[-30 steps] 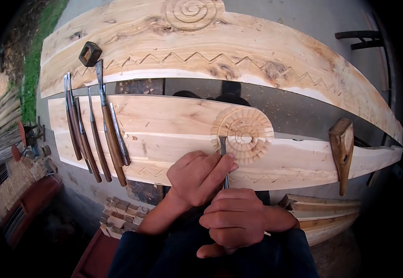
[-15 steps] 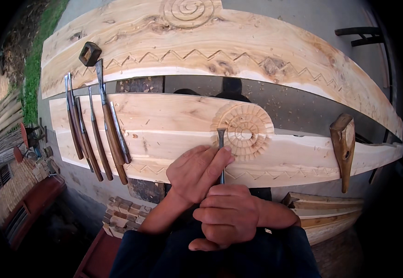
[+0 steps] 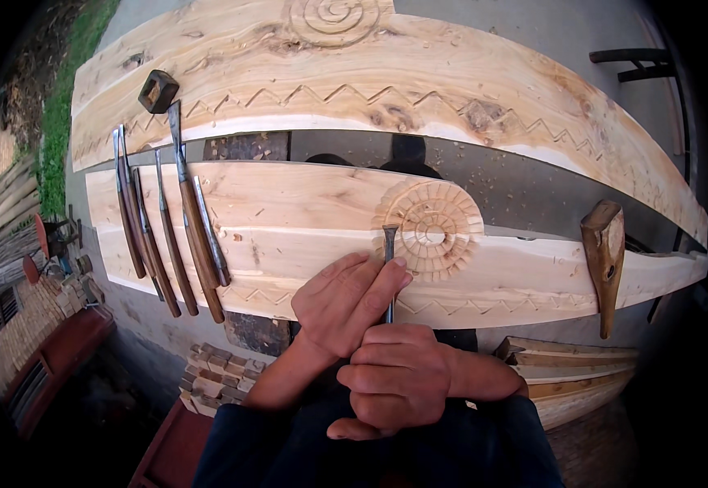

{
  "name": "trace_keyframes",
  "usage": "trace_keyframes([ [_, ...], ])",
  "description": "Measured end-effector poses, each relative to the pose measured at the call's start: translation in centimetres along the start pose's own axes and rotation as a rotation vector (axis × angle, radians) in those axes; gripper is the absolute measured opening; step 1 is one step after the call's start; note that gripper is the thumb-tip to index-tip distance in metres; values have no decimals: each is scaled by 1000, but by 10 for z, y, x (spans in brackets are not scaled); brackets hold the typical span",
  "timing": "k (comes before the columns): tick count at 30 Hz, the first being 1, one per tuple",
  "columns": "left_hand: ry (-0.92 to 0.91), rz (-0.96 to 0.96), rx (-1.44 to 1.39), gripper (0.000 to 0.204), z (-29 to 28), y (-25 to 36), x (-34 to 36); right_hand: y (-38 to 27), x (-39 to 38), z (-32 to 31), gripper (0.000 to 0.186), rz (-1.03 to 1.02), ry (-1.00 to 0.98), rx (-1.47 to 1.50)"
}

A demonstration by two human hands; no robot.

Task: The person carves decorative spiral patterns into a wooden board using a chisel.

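Observation:
A pale wooden plank (image 3: 289, 211) lies across in front of me, with a round fluted rosette (image 3: 437, 229) carved into it. Both my hands hold one carving chisel (image 3: 389, 256) upright. Its steel tip rests at the rosette's left edge. My left hand (image 3: 346, 302) pinches the blade with thumb and fingers. Below it, my right hand (image 3: 398, 378) is wrapped around the handle, which is hidden in the fist.
Several wooden-handled chisels (image 3: 176, 236) lie side by side on the plank's left end. A wooden mallet (image 3: 604, 256) rests on its right end. A second plank (image 3: 419, 89) with a spiral and zigzag carving lies beyond. Stacked wood pieces (image 3: 215, 378) sit below.
The chisel tip and both hands have shifted slightly, staying at the rosette's left edge. Nothing else has moved.

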State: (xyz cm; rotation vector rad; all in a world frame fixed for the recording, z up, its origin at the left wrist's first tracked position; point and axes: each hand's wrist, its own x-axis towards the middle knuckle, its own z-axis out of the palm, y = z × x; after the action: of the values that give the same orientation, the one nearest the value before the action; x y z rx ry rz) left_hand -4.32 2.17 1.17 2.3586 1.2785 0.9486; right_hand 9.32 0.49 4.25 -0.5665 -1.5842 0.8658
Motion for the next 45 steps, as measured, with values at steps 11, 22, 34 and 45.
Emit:
trace_keyframes([
  [11,-3,-28,-6,32,0,-1,-1,2,0,1,48,5,-2,-2],
  [22,10,-49,-10,32,1,-4,-4,1,0,7,47,29,6,-31],
  [34,69,-108,-108,32,4,-9,-3,3,17,20,51,62,5,-112],
  [45,49,-68,-86,34,-1,-10,-2,10,0,14,46,-17,-34,-73],
])
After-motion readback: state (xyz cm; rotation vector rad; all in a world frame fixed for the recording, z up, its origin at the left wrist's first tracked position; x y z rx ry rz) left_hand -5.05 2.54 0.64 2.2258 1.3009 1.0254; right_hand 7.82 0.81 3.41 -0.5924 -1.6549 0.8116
